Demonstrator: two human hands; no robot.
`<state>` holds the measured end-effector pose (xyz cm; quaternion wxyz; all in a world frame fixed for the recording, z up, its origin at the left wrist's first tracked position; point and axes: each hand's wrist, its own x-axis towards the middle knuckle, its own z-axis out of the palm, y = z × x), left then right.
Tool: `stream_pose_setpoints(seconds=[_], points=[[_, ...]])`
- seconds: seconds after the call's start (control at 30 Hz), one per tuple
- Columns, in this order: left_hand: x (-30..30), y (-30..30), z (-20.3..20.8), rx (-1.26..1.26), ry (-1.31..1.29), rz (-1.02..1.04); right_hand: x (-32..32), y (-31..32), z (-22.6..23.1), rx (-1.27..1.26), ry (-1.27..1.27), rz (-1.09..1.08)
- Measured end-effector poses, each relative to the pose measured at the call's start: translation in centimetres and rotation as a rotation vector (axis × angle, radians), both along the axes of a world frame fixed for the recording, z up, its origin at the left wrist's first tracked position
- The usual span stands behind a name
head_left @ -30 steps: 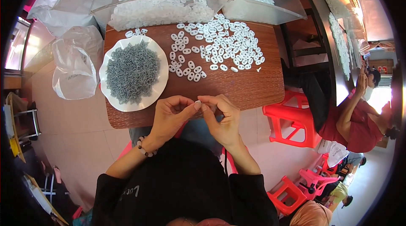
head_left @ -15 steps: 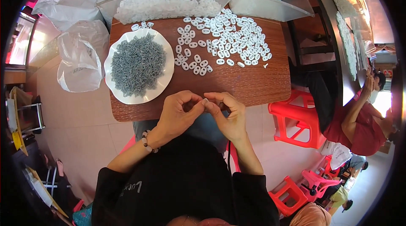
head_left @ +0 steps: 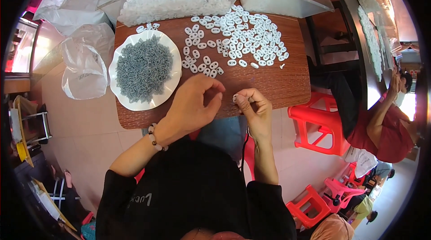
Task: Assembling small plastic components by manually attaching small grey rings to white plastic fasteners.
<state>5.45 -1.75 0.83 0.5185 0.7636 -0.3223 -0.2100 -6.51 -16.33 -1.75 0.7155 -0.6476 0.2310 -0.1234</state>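
My right hand (head_left: 258,114) pinches a small white oval piece (head_left: 235,99) between thumb and fingertips, over the table's near edge. To its left, my left hand (head_left: 191,105) is open, thumb and forefinger curved with a gap between them and nothing visible in it. Just beyond that hand lies a scallop-edged white plate (head_left: 174,80), heaped with small grey screw-like pieces (head_left: 143,69). White oval pieces with two holes (head_left: 256,37) are spread over the far part of the brown table (head_left: 283,85).
Clear bins (head_left: 175,6) of white pieces stand along the table's far side. An open plastic bag (head_left: 85,67) is left of the table, a red stool (head_left: 316,123) to its right. A person in a dark red top (head_left: 381,127) sits at another table on the right.
My hands, together half a second ago, have come apart. The left moved forward toward the plate and scattered pieces; the right shifted slightly right, keeping the white piece.
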Motion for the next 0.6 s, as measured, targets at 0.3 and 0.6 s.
stream_pose_setpoints(seconds=[0.3,0.6], points=[[7.0,-4.2,-1.9,0.163,-0.618,0.003,-0.4,-0.1,-0.6,0.0,-0.041,-0.109],[11.0,-8.1,-3.3,0.155,-0.617,-0.132,-0.5,-0.1,-0.6,-0.1,0.013,-0.072]])
